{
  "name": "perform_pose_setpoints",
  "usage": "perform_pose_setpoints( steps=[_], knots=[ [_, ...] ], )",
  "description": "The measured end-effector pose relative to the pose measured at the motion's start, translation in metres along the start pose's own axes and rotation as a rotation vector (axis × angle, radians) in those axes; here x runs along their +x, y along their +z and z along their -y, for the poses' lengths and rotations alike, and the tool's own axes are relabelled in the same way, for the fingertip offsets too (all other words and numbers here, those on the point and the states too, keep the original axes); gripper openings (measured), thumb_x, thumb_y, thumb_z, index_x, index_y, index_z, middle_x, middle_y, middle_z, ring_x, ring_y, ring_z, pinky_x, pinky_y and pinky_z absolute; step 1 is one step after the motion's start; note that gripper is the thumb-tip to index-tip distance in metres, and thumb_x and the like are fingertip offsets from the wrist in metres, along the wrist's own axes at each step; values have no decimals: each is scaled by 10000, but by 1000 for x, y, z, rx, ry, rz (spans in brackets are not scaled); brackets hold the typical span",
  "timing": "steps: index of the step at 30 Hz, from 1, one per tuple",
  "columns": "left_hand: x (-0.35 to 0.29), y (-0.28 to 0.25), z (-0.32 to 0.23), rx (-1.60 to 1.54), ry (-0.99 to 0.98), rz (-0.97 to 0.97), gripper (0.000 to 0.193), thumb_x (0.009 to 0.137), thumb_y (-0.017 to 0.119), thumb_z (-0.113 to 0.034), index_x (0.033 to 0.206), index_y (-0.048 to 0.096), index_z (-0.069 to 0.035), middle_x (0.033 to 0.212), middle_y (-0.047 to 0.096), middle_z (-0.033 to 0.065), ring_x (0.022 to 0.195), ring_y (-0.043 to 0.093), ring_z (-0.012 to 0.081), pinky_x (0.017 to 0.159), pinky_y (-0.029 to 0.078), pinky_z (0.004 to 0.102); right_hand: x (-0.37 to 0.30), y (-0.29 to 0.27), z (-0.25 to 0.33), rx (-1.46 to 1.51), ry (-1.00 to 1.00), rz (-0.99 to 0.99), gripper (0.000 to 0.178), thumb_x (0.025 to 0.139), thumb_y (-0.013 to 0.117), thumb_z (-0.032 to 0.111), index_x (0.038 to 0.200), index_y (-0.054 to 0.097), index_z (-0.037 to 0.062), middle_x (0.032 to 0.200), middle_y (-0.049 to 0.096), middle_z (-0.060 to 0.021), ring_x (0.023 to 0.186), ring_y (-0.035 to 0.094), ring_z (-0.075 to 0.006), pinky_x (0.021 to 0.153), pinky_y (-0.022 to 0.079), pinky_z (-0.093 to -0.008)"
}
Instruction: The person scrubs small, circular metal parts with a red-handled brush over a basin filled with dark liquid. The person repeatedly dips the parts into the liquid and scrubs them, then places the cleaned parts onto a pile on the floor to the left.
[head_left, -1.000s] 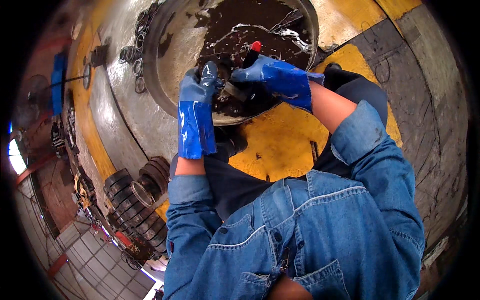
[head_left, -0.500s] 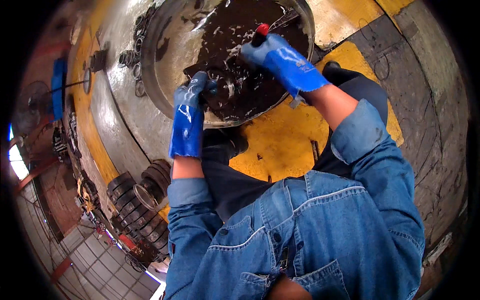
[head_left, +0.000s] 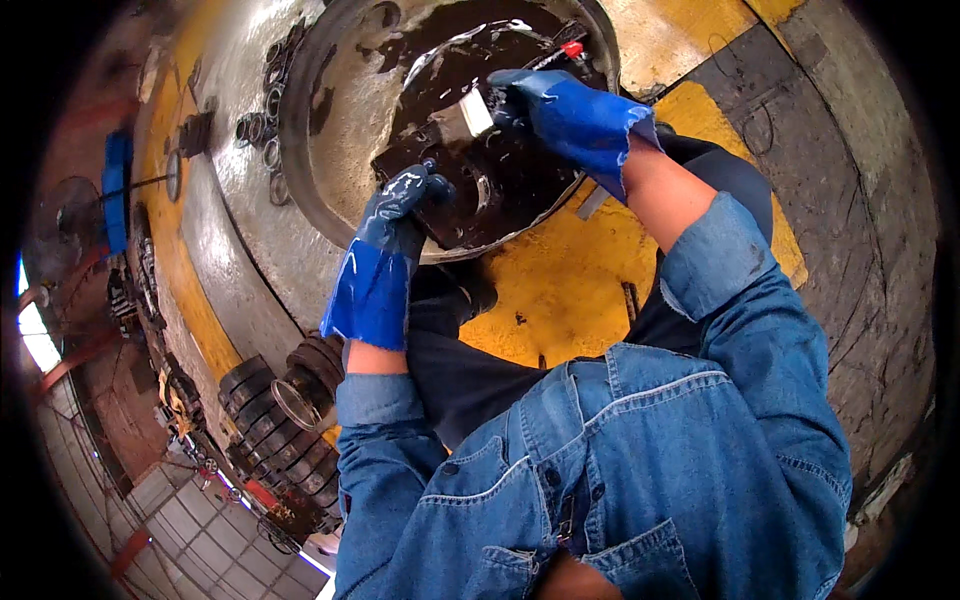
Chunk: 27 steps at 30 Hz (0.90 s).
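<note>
In a wide round metal basin [head_left: 303,165] of dark liquid lies a dark, wet metal part [head_left: 455,165] with a round curved section. My left hand [head_left: 400,200], in a blue rubber glove, curls its fingers and thumb round the near left corner of this part. My right hand [head_left: 535,95], also gloved in blue, is at the part's far right side, beside a bright pale flat face [head_left: 476,112]. Its fingers are bent and partly hidden, so its grip is unclear. Beyond that hand, a tool with a red end [head_left: 573,48] rests near the basin's far right rim.
Several metal rings [head_left: 272,125] stand on the grey floor left of the basin. A stack of dark round parts [head_left: 280,420] lies at the lower left. Yellow floor plate [head_left: 540,290] shows between my legs. A fan [head_left: 75,210] stands at the far left.
My right hand has let go of the red-ended tool and come down beside the metal part. The part has tilted, showing a bright face. My left hand has shifted slightly nearer.
</note>
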<state>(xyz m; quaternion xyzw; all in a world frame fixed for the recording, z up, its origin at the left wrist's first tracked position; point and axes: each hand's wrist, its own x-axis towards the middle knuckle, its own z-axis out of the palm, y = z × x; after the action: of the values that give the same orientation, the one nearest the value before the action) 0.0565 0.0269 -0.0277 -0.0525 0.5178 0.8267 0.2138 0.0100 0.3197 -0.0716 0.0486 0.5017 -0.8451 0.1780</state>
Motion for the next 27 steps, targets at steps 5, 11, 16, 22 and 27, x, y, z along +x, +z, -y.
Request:
perform_pose_setpoints(
  steps=[5,11,16,22,27],
  knots=[
    [10,-25,-8,-80,-33,6,353,924,741,-112,1190,683,113,1023,757,206,939,727,345,913,598,465,-29,20,29,-570,-88,-48,276,1011,579,243,1137,744,61,984,727,-178,915,690,-277,842,524,-372],
    [4,-9,-14,432,-26,-136,398,873,832,-212,1173,720,23,971,769,141,881,735,249,830,607,380,-6,46,45,-815,136,-335,448,863,660,431,995,752,13,875,738,-201,816,705,-330,783,545,-413],
    [-16,85,-36,1482,41,-242,523,727,909,-219,1190,726,-58,934,764,116,827,745,229,779,606,352,3,19,26,-609,65,-221,410,852,713,407,960,761,15,840,743,-107,806,689,-207,759,537,-364],
    [-18,61,-25,1848,296,-121,514,733,865,-196,1216,736,-77,939,771,150,852,750,331,807,611,387,-21,44,38,-423,114,-93,436,934,760,449,1038,747,26,930,706,-13,823,614,-110,750,482,-291],
    [-17,70,-22,1907,384,-37,330,782,749,-121,1111,754,-100,845,738,184,788,733,368,729,597,429,-29,60,58,-379,159,-42,419,951,762,421,1089,751,26,949,719,-20,860,636,-107,813,505,-277]
  ],
)
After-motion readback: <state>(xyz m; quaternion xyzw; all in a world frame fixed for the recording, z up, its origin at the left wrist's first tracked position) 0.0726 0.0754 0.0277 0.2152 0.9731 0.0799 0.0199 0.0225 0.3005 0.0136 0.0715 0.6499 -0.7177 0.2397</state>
